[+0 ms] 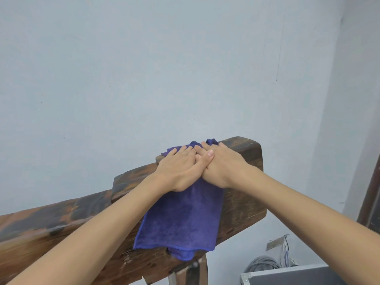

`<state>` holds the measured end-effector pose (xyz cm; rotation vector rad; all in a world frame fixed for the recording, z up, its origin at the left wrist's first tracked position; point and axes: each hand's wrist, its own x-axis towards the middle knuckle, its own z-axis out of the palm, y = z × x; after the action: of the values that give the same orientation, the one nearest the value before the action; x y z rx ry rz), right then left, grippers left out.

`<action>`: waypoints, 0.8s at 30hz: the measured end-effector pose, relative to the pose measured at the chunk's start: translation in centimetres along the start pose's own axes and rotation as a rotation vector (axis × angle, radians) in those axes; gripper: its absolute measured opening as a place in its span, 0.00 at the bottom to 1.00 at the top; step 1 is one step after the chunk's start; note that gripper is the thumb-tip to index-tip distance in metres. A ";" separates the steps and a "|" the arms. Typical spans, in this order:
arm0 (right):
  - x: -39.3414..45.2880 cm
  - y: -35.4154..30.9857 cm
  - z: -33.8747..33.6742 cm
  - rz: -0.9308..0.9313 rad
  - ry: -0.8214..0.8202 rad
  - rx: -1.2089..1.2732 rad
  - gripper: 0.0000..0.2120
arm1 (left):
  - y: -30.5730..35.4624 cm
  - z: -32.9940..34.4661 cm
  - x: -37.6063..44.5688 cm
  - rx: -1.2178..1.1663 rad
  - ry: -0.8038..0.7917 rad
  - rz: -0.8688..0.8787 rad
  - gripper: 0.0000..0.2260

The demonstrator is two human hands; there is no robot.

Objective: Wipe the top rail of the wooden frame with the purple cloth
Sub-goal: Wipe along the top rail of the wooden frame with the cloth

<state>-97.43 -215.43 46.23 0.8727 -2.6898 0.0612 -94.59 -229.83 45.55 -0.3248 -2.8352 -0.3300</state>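
**Both palms flat on the cloth, near the right end of the rail**

Left hand (178,168) spread flat, fingers extended and slightly fanned, pressing down on the purple cloth (181,219). Right hand (221,164) flat beside it, touching, thumb lapped over the left hand's knuckles. Neither hand curled around anything: both open-palmed, pinning rather than gripping.

Purple cloth draped over the raised right-hand section of the top rail (242,148), a small bunch showing past the fingertips at the far edge, the greater part hanging down the near face of the wooden frame (61,221) to its lower edge. Right end of the rail bare and close by; a long stretch of darker, stepped-down rail running off to the left edge of view, seemingly yet to be covered from here.

To do this step well, probably:
- Keep pressure even through both palms so the cloth slides with the hands instead of staying behind.
- Hold the fingertips over the far edge so that edge gets wiped too.
- Travel along the grain, end to end, rather than scrubbing in place.
- Mind the step where the raised section drops to the lower rail at left; likely to snag the hanging fold.
- Watch the loose near flap, apt to slip off the rail if the hands lift.

Pale wall (144,68) behind; grey case (292,275) and coiled cable (263,264) low at right, well apart from the work.
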 end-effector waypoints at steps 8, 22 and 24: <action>3.3 4.9 -2.0 0.008 -0.182 0.063 0.22 | 1.9 0.3 6.1 -0.293 -0.140 -0.122 0.30; 1.6 11.5 -1.6 0.301 -0.033 0.185 0.27 | 6.3 1.7 13.1 -0.371 -0.232 0.091 0.30; 0.5 11.3 -1.2 0.226 0.049 0.192 0.24 | 6.7 1.7 12.2 -0.326 -0.214 0.119 0.30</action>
<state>-104.02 -206.32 48.17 0.6048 -2.7569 0.3921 -104.73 -220.77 48.76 -0.6259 -2.9452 -0.7769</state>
